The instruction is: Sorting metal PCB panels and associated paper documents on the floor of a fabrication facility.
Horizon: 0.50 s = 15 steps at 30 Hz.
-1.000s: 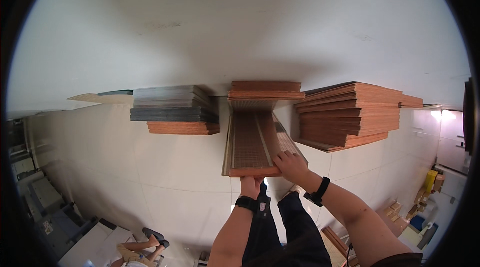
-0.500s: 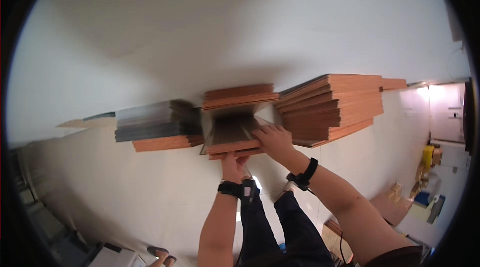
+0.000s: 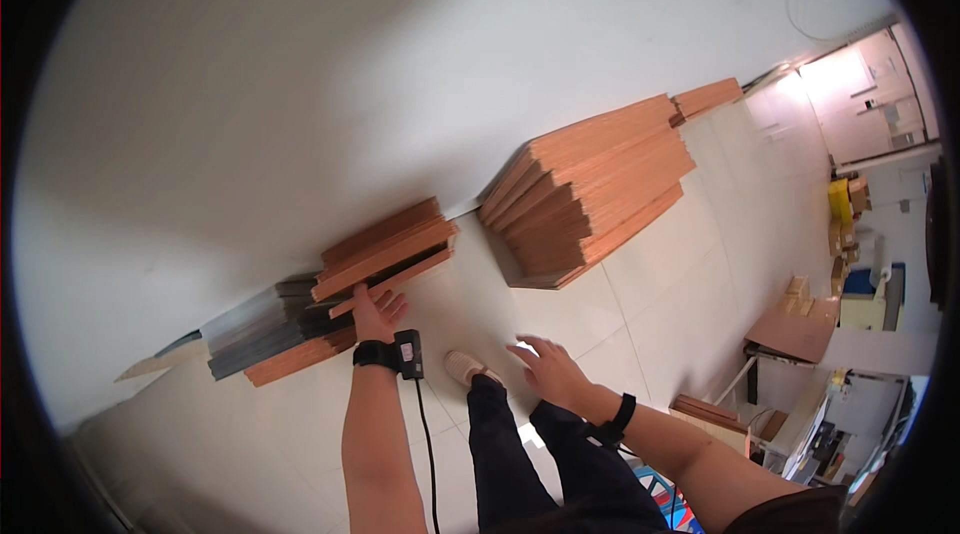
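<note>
Since the wall [image 3: 300, 114] likely supports the stack [image 3: 385, 249] at the edge of the floor [image 3: 650, 279], our left hand [image 3: 378, 316], loosely spread, touches the front board [image 3: 420, 271], probably for balance; our half-open right hand [image 3: 550, 372] is empty.

Tally by kind. Hands: two, left hand [image 3: 378, 316] and right hand [image 3: 553, 372]. Wrist straps: two, left strap [image 3: 375, 354] and right strap [image 3: 622, 420]. Groups of brown boards: four, i.e. one low group at left [image 3: 295, 359], one middle group [image 3: 385, 249] by the left hand, one large group [image 3: 615, 179] to the right, one small group [image 3: 707, 99] at far right. Individual boards: edges too fine to count. Grey stacks: one grey stack [image 3: 262, 329], left. Trouser legs: two, left leg [image 3: 498, 449] and right leg [image 3: 575, 449]. Shoes showing: one pale shoe [image 3: 463, 366]. Yellow items, far right: one yellow item [image 3: 839, 202].
</note>
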Available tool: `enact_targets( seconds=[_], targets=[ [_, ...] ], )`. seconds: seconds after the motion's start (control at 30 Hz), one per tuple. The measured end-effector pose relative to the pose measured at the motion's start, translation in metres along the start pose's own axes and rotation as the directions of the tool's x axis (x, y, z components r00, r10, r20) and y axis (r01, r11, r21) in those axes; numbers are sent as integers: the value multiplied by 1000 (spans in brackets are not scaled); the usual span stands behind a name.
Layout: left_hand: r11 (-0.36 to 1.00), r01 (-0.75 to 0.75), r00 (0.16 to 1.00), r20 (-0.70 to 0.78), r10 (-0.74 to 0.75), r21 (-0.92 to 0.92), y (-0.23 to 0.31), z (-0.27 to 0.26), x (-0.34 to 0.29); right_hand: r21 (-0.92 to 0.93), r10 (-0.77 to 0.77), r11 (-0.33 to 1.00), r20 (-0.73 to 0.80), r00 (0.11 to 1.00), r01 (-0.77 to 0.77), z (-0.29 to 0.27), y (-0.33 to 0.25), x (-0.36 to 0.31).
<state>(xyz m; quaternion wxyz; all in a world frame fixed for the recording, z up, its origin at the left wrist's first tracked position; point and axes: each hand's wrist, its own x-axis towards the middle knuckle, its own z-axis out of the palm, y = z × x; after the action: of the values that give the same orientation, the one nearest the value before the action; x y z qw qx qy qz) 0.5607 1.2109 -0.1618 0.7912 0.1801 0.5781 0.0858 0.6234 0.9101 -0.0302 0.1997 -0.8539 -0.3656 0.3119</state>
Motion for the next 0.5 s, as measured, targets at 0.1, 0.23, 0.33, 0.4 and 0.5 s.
enact_targets(
  seconds=[0.1,0.23,0.33,0.4,0.5],
  targets=[
    [997,8,998,-66,-3,82,0,10,-9,-38,172,985,198,965,-167,21,51,-58],
    [999,46,998,-49,-46,10,-7,8,-7,24,292,952,233,928,-306,26,98,-132],
    [863,-120,993,-51,109,-491,-27,23,-19,202,431,861,201,880,-468,28,129,-187],
    [911,-151,985,14,169,-383,-36,0,-12,394,654,630,195,730,-670,30,137,-218],
    [967,-216,974,33,222,-137,-75,19,-35,526,709,520,173,684,-673,39,161,-277]
  ],
)
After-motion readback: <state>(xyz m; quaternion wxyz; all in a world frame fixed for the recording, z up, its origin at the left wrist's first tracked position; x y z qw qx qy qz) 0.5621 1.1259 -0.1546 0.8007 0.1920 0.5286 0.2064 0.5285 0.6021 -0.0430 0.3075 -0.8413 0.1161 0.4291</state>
